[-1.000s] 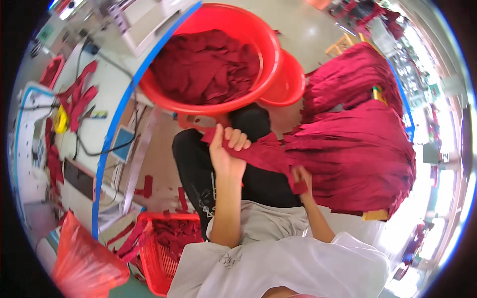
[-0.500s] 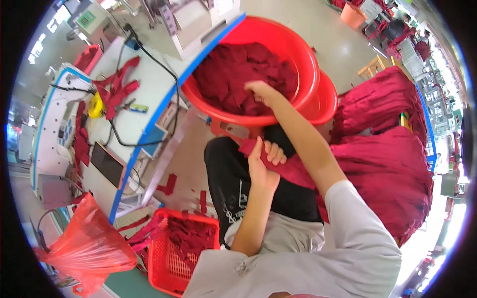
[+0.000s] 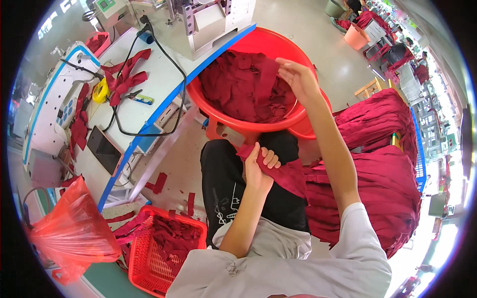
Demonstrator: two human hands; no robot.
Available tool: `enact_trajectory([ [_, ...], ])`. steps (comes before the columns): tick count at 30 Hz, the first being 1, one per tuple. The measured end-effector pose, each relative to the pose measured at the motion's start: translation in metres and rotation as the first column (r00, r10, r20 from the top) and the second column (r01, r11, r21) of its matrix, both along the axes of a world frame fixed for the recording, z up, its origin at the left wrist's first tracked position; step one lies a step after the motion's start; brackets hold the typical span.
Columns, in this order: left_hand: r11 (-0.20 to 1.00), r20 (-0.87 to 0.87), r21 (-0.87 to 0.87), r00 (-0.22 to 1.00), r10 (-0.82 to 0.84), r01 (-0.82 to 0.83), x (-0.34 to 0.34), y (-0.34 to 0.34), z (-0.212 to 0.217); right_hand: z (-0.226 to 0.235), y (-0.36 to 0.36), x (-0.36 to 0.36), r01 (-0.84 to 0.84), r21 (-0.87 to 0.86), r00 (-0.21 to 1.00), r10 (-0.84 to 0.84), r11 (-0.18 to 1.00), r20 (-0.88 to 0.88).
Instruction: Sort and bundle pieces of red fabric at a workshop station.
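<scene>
My left hand point(image 3: 261, 168) is closed round a bunch of maroon fabric point(image 3: 290, 180) above my lap; the cloth trails off to the right. Over the right side of a big red basin point(image 3: 318, 99), my right hand point(image 3: 300, 82) pinches the edge of a maroon fabric strip point(image 3: 267, 82) with its fingertips. That strip stands up from a heap of similar maroon fabric pieces point(image 3: 233, 89) filling the basin. Its lower end merges with the heap, so I cannot tell where it ends.
Large bundles of maroon cloth point(image 3: 367, 198) lie to my right. At left stands a blue-edged worktable point(image 3: 164, 54) with a sewing machine point(image 3: 59, 104), a phone point(image 3: 105, 151), snips point(image 3: 141, 98) and a cable. A red basket point(image 3: 141, 258) and plastic bag point(image 3: 74, 228) are near front left.
My right hand has risen out of the heap and moved right, bringing a maroon fabric strip up. My left hand keeps its hold on the bunched fabric. The whole view has shifted slightly.
</scene>
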State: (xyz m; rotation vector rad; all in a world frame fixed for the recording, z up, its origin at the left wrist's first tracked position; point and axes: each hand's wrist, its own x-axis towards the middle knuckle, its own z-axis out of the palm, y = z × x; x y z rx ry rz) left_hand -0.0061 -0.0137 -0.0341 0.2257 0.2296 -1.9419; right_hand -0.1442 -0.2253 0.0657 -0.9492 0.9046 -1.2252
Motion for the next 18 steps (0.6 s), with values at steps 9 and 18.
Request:
enact_trajectory([
  [9, 0.999, 0.061, -0.020, 0.998, 0.034, -0.032, 0.003, 0.004, 0.006, 0.167, 0.095, -0.015, 0.211, -0.505, 0.887, 0.053, 0.837, 0.458],
  [18, 0.998, 0.103, 0.051, 0.994, 0.023, -0.028, -0.005, 0.009, 0.009, 0.059, 0.237, -0.075, -0.181, -0.409, 0.981, 0.191, 0.894, -0.017],
])
